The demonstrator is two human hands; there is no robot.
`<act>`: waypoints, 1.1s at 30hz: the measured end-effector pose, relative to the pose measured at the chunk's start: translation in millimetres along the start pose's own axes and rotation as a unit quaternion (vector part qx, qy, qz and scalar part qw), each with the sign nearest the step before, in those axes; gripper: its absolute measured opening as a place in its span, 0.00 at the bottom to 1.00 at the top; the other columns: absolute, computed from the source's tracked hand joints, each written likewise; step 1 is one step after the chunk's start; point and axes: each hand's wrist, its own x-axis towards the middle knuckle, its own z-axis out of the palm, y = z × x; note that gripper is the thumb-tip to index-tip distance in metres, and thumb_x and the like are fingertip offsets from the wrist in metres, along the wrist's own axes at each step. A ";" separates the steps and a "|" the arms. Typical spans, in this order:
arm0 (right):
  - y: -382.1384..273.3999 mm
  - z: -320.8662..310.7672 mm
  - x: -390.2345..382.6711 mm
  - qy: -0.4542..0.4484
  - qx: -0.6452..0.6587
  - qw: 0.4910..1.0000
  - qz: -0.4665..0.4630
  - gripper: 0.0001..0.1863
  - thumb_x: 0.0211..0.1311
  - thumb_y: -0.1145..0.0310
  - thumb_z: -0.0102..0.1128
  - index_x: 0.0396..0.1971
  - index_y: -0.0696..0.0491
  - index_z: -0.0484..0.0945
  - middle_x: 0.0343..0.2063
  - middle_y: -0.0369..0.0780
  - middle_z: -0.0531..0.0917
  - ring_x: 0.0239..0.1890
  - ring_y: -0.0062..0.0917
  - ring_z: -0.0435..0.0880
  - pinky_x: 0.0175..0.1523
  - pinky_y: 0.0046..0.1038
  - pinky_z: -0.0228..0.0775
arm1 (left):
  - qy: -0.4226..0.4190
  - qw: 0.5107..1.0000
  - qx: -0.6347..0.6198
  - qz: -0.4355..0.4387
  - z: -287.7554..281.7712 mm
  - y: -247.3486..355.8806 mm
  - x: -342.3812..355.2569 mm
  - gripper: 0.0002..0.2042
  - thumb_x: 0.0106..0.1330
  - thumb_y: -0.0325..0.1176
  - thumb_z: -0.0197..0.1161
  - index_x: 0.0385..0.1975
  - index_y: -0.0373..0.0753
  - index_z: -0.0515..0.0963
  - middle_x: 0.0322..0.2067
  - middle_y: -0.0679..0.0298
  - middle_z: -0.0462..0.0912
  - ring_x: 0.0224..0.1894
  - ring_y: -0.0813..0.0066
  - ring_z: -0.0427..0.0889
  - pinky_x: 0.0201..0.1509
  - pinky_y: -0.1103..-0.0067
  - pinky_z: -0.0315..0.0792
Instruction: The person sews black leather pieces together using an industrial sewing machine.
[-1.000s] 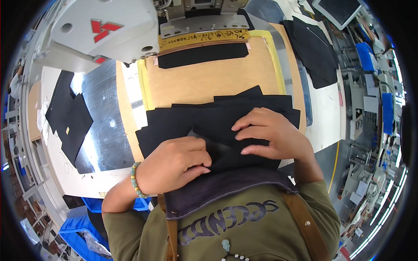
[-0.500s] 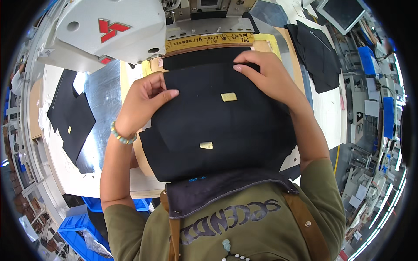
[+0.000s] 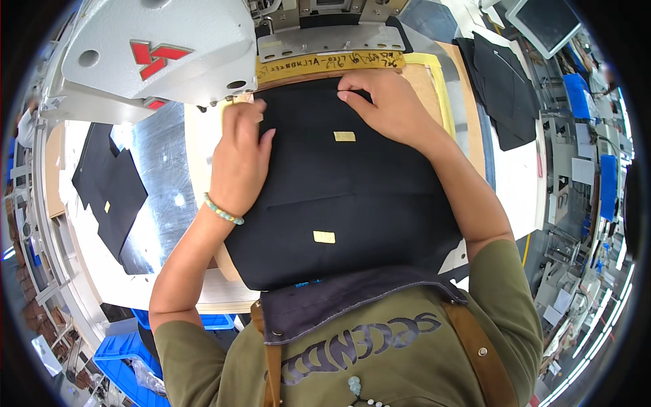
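Note:
A large black fabric piece point(image 3: 346, 190) with two small yellow labels point(image 3: 344, 136) point(image 3: 325, 237) lies below the machine's yellow bar point(image 3: 325, 63). My left hand point(image 3: 241, 152), a bead bracelet on its wrist, is at the fabric's upper left edge, thumb apart from slightly bent fingers, whose tips are blurred. My right hand point(image 3: 390, 108) has thumb and forefinger closed on the fabric's top edge, just below the bar.
A white machine head point(image 3: 152, 30) overhangs the upper left. Other black pieces lie on the left point(image 3: 115, 210) and right point(image 3: 502, 102). Blue bins point(image 3: 119, 359) sit below the table's left. A screen point(image 3: 542, 20) is at top right.
Both hands have moved forward toward the bar with a large fabric piece showing the yellow labels. The left fingers, curled half a second ago, are now more extended.

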 end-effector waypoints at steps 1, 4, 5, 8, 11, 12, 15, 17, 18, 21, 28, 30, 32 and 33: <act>2.4 3.4 0.5 0.000 0.003 1.000 -0.002 0.10 0.68 0.64 0.66 0.37 0.56 0.87 0.32 0.45 0.89 0.36 0.44 0.88 0.43 0.41 0.77 | -0.007 0.997 0.023 0.073 -0.6 -1.4 -1.8 0.18 0.64 0.19 0.70 0.54 0.33 0.77 0.46 0.57 0.79 0.47 0.55 0.86 0.48 0.66 0.82; 9.6 7.6 1.0 0.020 -0.036 0.998 -0.039 0.10 0.68 0.64 0.66 0.36 0.56 0.86 0.31 0.46 0.88 0.36 0.45 0.87 0.42 0.42 0.76 | -0.071 0.987 0.059 0.133 -5.3 -2.7 5.6 0.15 0.64 0.17 0.67 0.50 0.31 0.81 0.50 0.58 0.82 0.46 0.58 0.85 0.48 0.67 0.82; 5.7 4.9 2.5 0.012 -0.029 0.999 -0.024 0.10 0.68 0.63 0.67 0.37 0.55 0.87 0.31 0.46 0.88 0.35 0.45 0.87 0.41 0.42 0.75 | -0.066 0.987 0.071 0.131 -4.0 -1.7 7.8 0.14 0.63 0.17 0.66 0.49 0.29 0.82 0.52 0.58 0.84 0.45 0.60 0.85 0.49 0.68 0.82; -1.6 -5.4 8.5 -0.005 -0.008 1.000 0.011 0.11 0.66 0.62 0.69 0.36 0.55 0.89 0.30 0.46 0.88 0.34 0.44 0.87 0.40 0.41 0.75 | -0.062 0.985 0.099 0.126 0.0 -7.3 11.9 0.15 0.62 0.16 0.64 0.49 0.28 0.84 0.56 0.58 0.85 0.43 0.61 0.84 0.49 0.69 0.82; -5.2 -12.2 17.1 -0.001 0.001 0.999 0.045 0.11 0.64 0.62 0.72 0.36 0.54 0.91 0.30 0.46 0.89 0.33 0.42 0.87 0.40 0.38 0.76 | -0.055 0.986 0.104 0.118 1.3 -9.5 13.0 0.16 0.61 0.16 0.64 0.49 0.27 0.85 0.57 0.57 0.87 0.41 0.61 0.84 0.49 0.70 0.82; -3.2 -13.2 21.3 0.003 0.001 0.999 0.036 0.10 0.64 0.63 0.72 0.36 0.54 0.90 0.29 0.45 0.89 0.33 0.41 0.87 0.40 0.37 0.76 | -0.046 0.988 0.096 0.110 1.4 -9.9 13.4 0.16 0.61 0.16 0.64 0.49 0.26 0.85 0.56 0.57 0.87 0.41 0.61 0.83 0.49 0.70 0.82; -2.6 -7.4 24.3 0.018 0.007 0.999 0.027 0.09 0.64 0.64 0.71 0.37 0.54 0.90 0.30 0.45 0.89 0.33 0.40 0.88 0.40 0.36 0.77 | -0.035 0.991 0.085 0.097 1.3 -11.5 12.7 0.16 0.61 0.15 0.63 0.49 0.26 0.85 0.55 0.57 0.88 0.40 0.61 0.84 0.49 0.70 0.82; -3.2 -3.7 24.0 0.030 0.012 0.999 0.027 0.09 0.64 0.65 0.71 0.38 0.54 0.89 0.30 0.45 0.89 0.33 0.40 0.88 0.40 0.36 0.77 | -0.034 0.991 0.086 0.095 0.0 -11.8 12.9 0.16 0.61 0.15 0.63 0.49 0.26 0.85 0.54 0.56 0.88 0.40 0.61 0.84 0.49 0.70 0.82; -3.5 -3.0 23.8 0.021 0.010 0.999 0.041 0.08 0.64 0.65 0.71 0.39 0.53 0.89 0.31 0.45 0.89 0.33 0.39 0.88 0.41 0.36 0.77 | -0.034 0.991 0.087 0.094 -0.4 -12.1 13.0 0.16 0.61 0.15 0.63 0.49 0.26 0.85 0.54 0.56 0.88 0.40 0.61 0.84 0.49 0.70 0.82; -4.7 -3.0 25.7 0.007 0.003 0.998 0.067 0.08 0.65 0.66 0.70 0.39 0.53 0.89 0.32 0.45 0.90 0.34 0.39 0.88 0.41 0.36 0.77 | -0.026 0.992 0.090 0.089 -0.2 -15.1 13.1 0.16 0.61 0.15 0.64 0.48 0.26 0.85 0.54 0.56 0.88 0.41 0.61 0.84 0.49 0.70 0.83; 1.3 0.9 23.1 0.041 -0.004 0.998 0.037 0.08 0.64 0.69 0.67 0.39 0.53 0.90 0.34 0.46 0.90 0.37 0.41 0.89 0.43 0.38 0.79 | -0.022 0.992 0.086 0.090 2.0 -14.3 13.9 0.16 0.59 0.15 0.64 0.48 0.27 0.86 0.53 0.56 0.89 0.41 0.61 0.85 0.50 0.70 0.83; -0.8 -0.4 23.0 0.036 0.001 0.999 0.038 0.08 0.64 0.70 0.67 0.39 0.54 0.89 0.34 0.46 0.90 0.38 0.41 0.89 0.44 0.38 0.79 | -0.040 0.989 0.111 0.086 0.5 -14.5 14.2 0.18 0.58 0.14 0.64 0.49 0.30 0.86 0.54 0.58 0.88 0.43 0.62 0.85 0.51 0.69 0.83; -3.9 -1.7 23.2 0.030 0.004 0.999 0.039 0.08 0.64 0.70 0.66 0.39 0.55 0.89 0.35 0.46 0.90 0.39 0.42 0.90 0.45 0.39 0.79 | -0.049 0.988 0.117 0.083 -1.8 -14.7 13.8 0.19 0.58 0.14 0.64 0.50 0.32 0.87 0.55 0.59 0.87 0.43 0.62 0.85 0.51 0.69 0.83; -5.9 -2.3 23.1 0.022 0.007 0.999 0.050 0.07 0.64 0.70 0.66 0.38 0.55 0.89 0.35 0.46 0.90 0.40 0.42 0.90 0.46 0.38 0.79 | -0.059 0.987 0.127 0.078 -2.2 -14.7 13.3 0.19 0.58 0.14 0.64 0.50 0.33 0.87 0.56 0.60 0.87 0.44 0.62 0.85 0.52 0.69 0.83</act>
